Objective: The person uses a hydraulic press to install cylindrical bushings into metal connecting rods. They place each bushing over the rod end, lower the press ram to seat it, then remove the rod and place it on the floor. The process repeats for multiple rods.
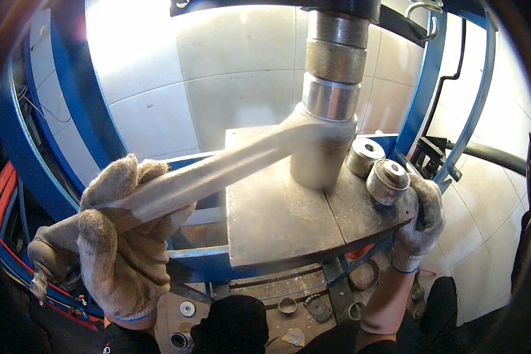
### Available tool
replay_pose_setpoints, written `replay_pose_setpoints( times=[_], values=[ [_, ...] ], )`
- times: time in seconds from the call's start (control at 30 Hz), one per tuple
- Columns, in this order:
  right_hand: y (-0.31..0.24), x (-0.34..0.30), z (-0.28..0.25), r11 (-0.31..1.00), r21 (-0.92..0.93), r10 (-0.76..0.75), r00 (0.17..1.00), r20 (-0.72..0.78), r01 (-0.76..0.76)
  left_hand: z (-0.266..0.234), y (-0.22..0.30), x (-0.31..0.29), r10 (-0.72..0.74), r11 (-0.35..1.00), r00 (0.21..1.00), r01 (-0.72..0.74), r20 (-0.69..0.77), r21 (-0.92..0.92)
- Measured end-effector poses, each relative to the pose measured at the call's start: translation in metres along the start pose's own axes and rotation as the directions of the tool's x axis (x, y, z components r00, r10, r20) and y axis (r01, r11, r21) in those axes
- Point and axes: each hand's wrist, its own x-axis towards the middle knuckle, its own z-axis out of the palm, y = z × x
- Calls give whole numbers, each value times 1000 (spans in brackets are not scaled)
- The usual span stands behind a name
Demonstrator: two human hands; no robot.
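Left hand [127,251] and right hand [423,215]: matching knit work gloves [141,277], off-white, grey-brown grime on the fingers. Ribbed cuffs [406,260], thin blue edging [403,271]. Black sleeves [130,341], right one ending well short of the glove. Small pale-and-red mark [106,349] on left sleeve. Legs [233,324] in plain black; fabric detail lost in shadow.

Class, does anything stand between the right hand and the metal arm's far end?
Yes: two bushings on the plate stand between the right hand and that end of the metal arm.
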Motion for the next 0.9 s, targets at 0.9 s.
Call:
replay_pose_setpoints(
  times=[0.9],
  values=[
    [2, -4, 3, 999, 28, -30, 1000, -10, 30, 3, 0, -3, -46, 993, 991, 58, -125, 99]
  ],
)
